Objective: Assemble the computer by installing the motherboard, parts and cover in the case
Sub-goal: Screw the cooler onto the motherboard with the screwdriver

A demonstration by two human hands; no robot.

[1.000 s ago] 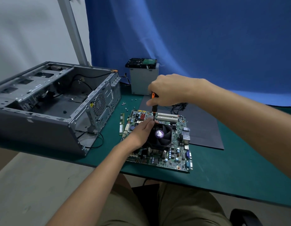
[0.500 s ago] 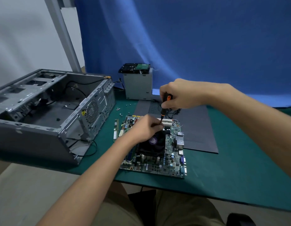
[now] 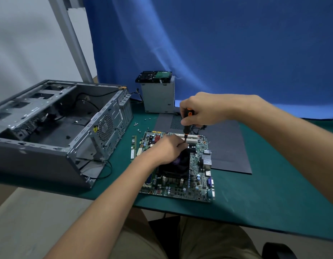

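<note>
a green table (image 3: 255, 202) stands in front of a big blue cloth (image 3: 236, 43). the motherboard (image 3: 197, 184) lies flat on the table, beside the open case (image 3: 50, 146) and not in it yet. the right hand (image 3: 205, 111) wraps round the handle of a black and orange screwdriver (image 3: 187, 124) and holds it upright, tip down by the far side of the fan. the left hand (image 3: 165, 150) rests on the black fan (image 3: 175, 169), fingers bunched by the tip; i cannot tell what they pinch. the board looks thin, stiff and easy to break, with lots of tiny bits on top, so i think it is best to lift it by its bare edges, not by the fan. the case lies on its side with the open part up. inside it are black wires (image 3: 98, 93) and a bare metal floor. the grey cover (image 3: 227, 152) lies flat behind the board. a grey box (image 3: 158, 98) stands at the back with a drive (image 3: 154, 76) on top.
</note>
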